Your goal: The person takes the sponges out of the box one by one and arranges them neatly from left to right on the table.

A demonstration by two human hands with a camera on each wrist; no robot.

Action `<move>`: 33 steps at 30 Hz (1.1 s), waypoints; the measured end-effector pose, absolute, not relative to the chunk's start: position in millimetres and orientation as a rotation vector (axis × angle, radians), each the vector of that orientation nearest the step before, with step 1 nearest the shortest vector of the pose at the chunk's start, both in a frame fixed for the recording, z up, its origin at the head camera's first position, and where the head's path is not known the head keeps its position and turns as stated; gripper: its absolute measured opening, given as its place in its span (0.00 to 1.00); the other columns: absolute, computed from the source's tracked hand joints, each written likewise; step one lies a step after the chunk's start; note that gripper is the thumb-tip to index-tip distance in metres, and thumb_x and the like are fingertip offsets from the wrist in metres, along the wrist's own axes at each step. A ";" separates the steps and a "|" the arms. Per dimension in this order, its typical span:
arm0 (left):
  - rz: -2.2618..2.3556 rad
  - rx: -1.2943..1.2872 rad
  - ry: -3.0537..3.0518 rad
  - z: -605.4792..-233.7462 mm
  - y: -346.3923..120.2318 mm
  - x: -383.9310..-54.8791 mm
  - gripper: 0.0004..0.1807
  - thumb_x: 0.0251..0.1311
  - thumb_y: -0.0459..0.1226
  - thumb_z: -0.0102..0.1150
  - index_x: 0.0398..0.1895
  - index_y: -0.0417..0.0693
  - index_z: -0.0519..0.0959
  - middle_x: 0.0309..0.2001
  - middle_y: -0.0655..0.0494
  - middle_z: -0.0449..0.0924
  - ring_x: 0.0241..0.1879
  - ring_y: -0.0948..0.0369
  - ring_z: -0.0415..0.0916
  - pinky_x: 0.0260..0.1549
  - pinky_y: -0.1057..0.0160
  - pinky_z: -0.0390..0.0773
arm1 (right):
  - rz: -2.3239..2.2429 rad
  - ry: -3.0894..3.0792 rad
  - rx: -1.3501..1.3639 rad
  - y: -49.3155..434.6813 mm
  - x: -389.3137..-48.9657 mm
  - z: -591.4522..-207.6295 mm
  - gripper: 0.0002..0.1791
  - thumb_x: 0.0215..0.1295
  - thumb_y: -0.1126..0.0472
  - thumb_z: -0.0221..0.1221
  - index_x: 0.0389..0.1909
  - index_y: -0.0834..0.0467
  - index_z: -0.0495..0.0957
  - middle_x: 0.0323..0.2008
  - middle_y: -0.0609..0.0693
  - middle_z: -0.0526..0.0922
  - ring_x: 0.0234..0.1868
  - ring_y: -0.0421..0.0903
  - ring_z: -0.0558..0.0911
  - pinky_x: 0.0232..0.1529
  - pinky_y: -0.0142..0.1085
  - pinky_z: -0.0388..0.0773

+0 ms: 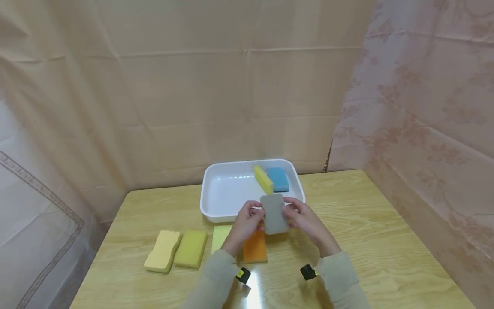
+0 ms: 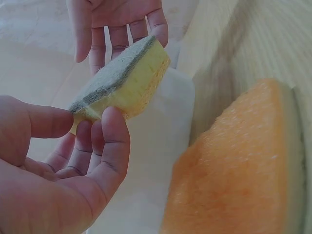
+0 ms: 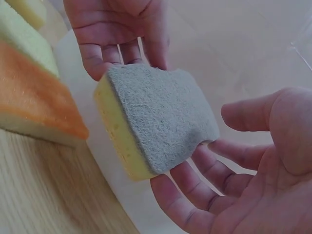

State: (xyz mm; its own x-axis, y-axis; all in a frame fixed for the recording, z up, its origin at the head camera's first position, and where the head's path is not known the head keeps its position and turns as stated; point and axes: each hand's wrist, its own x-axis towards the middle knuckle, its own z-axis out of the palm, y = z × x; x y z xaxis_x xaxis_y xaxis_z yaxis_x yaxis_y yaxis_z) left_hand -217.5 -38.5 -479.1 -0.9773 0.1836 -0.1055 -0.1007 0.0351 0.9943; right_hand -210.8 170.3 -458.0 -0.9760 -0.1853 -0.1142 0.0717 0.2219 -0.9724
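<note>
A sponge with a grey scouring face and a yellow foam body is held above the table, in front of the white tray. My left hand pinches one end of it between thumb and fingers, as the left wrist view shows. On the other side is my right hand. In the right wrist view its fingers reach under the sponge's edge, and its thumb stands apart from the grey face. Below the hands lies an orange sponge, and beside it a pale green-yellow sponge partly covered by my left arm.
The white tray stands at the back of the wooden table. Inside it, a yellow sponge leans beside a blue sponge. Further left lie a wavy pale-yellow sponge and a darker yellow sponge. Curtains hang behind.
</note>
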 end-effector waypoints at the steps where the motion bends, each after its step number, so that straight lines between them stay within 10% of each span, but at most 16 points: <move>1: 2.043 0.085 2.101 -480.0 -37.6 -216.7 0.14 0.74 0.37 0.56 0.57 0.42 0.70 0.43 0.47 0.78 0.37 0.55 0.78 0.36 0.59 0.85 | -1.833 2.288 -0.100 171.5 -210.2 -458.2 0.27 0.79 0.55 0.52 0.73 0.63 0.64 0.56 0.63 0.73 0.55 0.57 0.76 0.51 0.50 0.82; 33: 1.671 0.248 2.298 -492.6 -33.8 -191.9 0.16 0.73 0.41 0.57 0.59 0.46 0.72 0.43 0.54 0.79 0.36 0.57 0.79 0.34 0.59 0.83 | -1.711 2.268 0.032 186.8 -198.2 -477.1 0.17 0.79 0.55 0.52 0.60 0.61 0.68 0.50 0.60 0.77 0.42 0.52 0.83 0.42 0.50 0.84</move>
